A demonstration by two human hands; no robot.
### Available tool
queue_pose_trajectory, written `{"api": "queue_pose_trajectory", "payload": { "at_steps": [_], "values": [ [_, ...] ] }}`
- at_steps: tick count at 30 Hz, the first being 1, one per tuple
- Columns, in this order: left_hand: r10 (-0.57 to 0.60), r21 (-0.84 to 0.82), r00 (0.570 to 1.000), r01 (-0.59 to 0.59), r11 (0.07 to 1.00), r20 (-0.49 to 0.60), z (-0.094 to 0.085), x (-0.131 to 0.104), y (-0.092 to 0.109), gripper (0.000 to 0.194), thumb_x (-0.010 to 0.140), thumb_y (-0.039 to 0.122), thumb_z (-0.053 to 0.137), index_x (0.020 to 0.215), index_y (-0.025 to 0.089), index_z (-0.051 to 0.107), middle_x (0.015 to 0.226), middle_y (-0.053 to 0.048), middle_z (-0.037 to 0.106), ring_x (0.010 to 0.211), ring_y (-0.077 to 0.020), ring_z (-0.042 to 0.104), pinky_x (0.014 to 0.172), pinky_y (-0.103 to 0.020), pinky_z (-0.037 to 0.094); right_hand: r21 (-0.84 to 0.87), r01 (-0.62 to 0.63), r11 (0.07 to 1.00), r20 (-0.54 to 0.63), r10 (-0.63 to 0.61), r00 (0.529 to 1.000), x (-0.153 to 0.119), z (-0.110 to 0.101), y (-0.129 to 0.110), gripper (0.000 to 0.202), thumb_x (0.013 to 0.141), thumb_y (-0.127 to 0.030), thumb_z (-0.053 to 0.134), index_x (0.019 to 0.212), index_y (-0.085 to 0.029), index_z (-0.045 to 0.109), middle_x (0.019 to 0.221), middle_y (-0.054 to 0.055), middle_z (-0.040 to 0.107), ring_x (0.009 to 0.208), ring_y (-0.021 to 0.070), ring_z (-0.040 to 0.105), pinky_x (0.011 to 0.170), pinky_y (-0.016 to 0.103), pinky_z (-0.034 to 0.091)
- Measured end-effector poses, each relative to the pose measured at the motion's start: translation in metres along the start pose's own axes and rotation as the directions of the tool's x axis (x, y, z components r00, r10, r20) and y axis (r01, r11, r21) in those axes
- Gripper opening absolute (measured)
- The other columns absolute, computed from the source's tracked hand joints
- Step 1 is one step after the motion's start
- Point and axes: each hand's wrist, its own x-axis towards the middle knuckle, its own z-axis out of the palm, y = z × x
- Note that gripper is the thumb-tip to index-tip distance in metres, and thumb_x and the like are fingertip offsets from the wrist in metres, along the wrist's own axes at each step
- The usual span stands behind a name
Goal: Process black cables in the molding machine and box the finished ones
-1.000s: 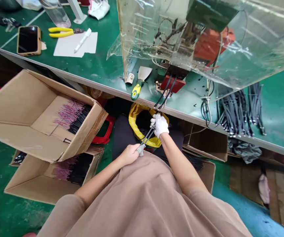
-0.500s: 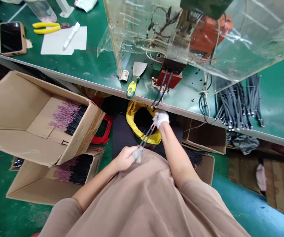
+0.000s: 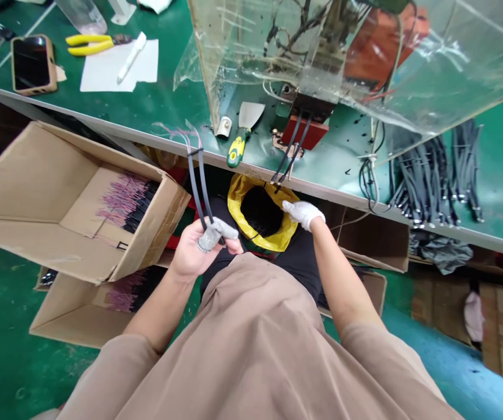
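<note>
My left hand (image 3: 203,242), with grey coverings on some fingers, is closed on two black cables (image 3: 199,184) whose thin pink and white wire ends point up over the table edge. My right hand (image 3: 304,214), in a white glove, is beside the rim of the yellow bag (image 3: 287,236); its fingers point left and whether they hold anything is hard to tell. Above it, two other black cables (image 3: 295,140) hang out of the machine (image 3: 310,105) across a red block (image 3: 315,135). Dark material shows inside the bag, which sits between my legs.
A scraper (image 3: 239,143), yellow pliers (image 3: 89,45), a pen (image 3: 131,57) and a phone (image 3: 33,64) lie on the green table (image 3: 159,108). Grey-black cables (image 3: 426,175) are piled at right. An open cardboard box (image 3: 24,175) holding wired cables stands at left.
My left hand has moved up and left, turning the two cables upright with their wire ends away from me. My right hand has let go of them and moved right. The view has shifted slightly.
</note>
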Motion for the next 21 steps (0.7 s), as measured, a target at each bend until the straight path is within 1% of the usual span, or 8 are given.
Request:
{"api": "queue_pose_trajectory", "payload": {
  "at_steps": [3,6,8,11,14,17,19,21],
  "values": [
    [0.045,-0.042,0.997,-0.043,0.998,0.055,0.008,0.02,0.007,0.035,0.069,0.041,0.088,0.082,0.014,0.07,0.061,-0.003,0.07,0.055,-0.0185,0.068,0.055,-0.032,0.059,0.111,0.023,0.993,-0.025,-0.021,0.999,-0.013,-0.007,0.005,0.05,0.091,-0.062,0.058,0.094,-0.015,0.075,0.082,0.012,0.075,0.08,0.0213,0.071,0.076,0.027,0.052],
    [0.069,-0.086,0.993,-0.061,0.994,0.097,0.019,0.044,0.007,0.036,0.065,0.03,0.091,0.085,0.016,0.065,0.086,-0.004,0.077,0.074,-0.0204,0.074,0.066,-0.031,0.061,0.251,0.093,0.964,-0.042,-0.085,0.995,-0.034,-0.016,0.004,0.044,0.09,-0.057,0.062,0.096,-0.016,0.074,0.084,0.01,0.075,0.073,0.0192,0.069,0.073,0.027,0.053],
    [0.083,-0.081,0.988,-0.073,0.994,0.131,0.026,0.065,0.003,0.039,0.063,0.027,0.091,0.087,0.017,0.062,0.101,-0.005,0.076,0.078,-0.0192,0.074,0.066,-0.028,0.059,0.352,0.136,0.926,-0.038,-0.131,0.991,-0.049,-0.021,-0.001,0.037,0.091,-0.052,0.063,0.096,-0.017,0.074,0.088,0.01,0.075,0.073,0.0186,0.069,0.071,0.027,0.054],
    [0.144,0.005,0.981,-0.146,0.989,0.133,0.038,0.107,-0.01,0.04,0.066,0.033,0.089,0.092,0.018,0.062,0.095,-0.005,0.075,0.071,-0.014,0.069,0.061,-0.024,0.053,0.519,0.161,0.84,-0.043,-0.163,0.986,-0.068,-0.028,-0.01,0.029,0.091,-0.043,0.063,0.098,-0.017,0.074,0.098,0.009,0.075,0.077,0.0183,0.069,0.073,0.029,0.056],
    [0.223,0.152,0.974,-0.226,0.962,0.032,0.051,0.148,-0.024,0.046,0.059,0.034,0.093,0.092,0.015,0.066,0.086,-0.004,0.071,0.078,-0.0143,0.066,0.069,-0.025,0.052,0.616,0.207,0.76,-0.063,-0.214,0.975,-0.08,-0.032,-0.016,0.029,0.087,-0.043,0.066,0.098,-0.017,0.074,0.099,0.009,0.074,0.081,0.0186,0.069,0.078,0.031,0.058],
    [0.134,0.313,0.991,-0.134,0.94,0.021,0.065,0.17,-0.035,0.051,0.05,0.035,0.095,0.087,0.011,0.069,0.083,-0.006,0.071,0.077,-0.0158,0.064,0.072,-0.027,0.051,0.652,0.288,0.701,-0.099,-0.299,0.949,-0.084,-0.034,-0.018,0.035,0.083,-0.048,0.069,0.1,-0.018,0.073,0.094,0.007,0.073,0.078,0.0173,0.067,0.077,0.031,0.057],
    [0.044,0.385,0.996,-0.07,0.92,0.077,0.071,0.171,-0.039,0.048,0.053,0.039,0.092,0.085,0.01,0.071,0.083,-0.007,0.072,0.074,-0.0166,0.063,0.07,-0.028,0.05,0.689,0.327,0.646,-0.108,-0.355,0.929,-0.087,-0.037,-0.02,0.039,0.081,-0.052,0.07,0.102,-0.018,0.072,0.094,0.006,0.072,0.073,0.0157,0.065,0.075,0.031,0.057],
    [0.006,0.433,0.993,-0.056,0.9,0.117,0.075,0.164,-0.041,0.039,0.061,0.04,0.087,0.083,0.011,0.071,0.082,-0.006,0.072,0.072,-0.0166,0.062,0.068,-0.028,0.048,0.714,0.356,0.603,-0.121,-0.395,0.911,-0.09,-0.039,-0.023,0.041,0.08,-0.055,0.07,0.1,-0.019,0.071,0.093,0.006,0.071,0.07,0.0149,0.062,0.072,0.031,0.056]
  ]
}}
